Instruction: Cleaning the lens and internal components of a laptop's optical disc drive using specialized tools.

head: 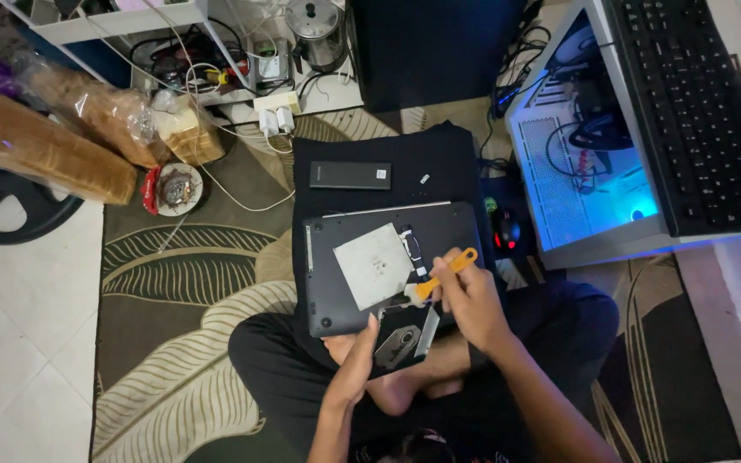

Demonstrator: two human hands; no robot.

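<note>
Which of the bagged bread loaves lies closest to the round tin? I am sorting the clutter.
The small pale loaf piece in clear plastic, just above the round tin; the two bigger brown loaves lie farther left.

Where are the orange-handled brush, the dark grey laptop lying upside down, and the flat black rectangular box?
orange-handled brush [452, 266], head view, on its handle.
dark grey laptop [336, 296], head view, on its bottom cover.
flat black rectangular box [349, 175], head view, on its top face.

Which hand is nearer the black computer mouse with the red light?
Right. The right hand, holding an orange-handled tool, is just beside the mouse; the left hand is lower, under the laptop's near edge.
</note>
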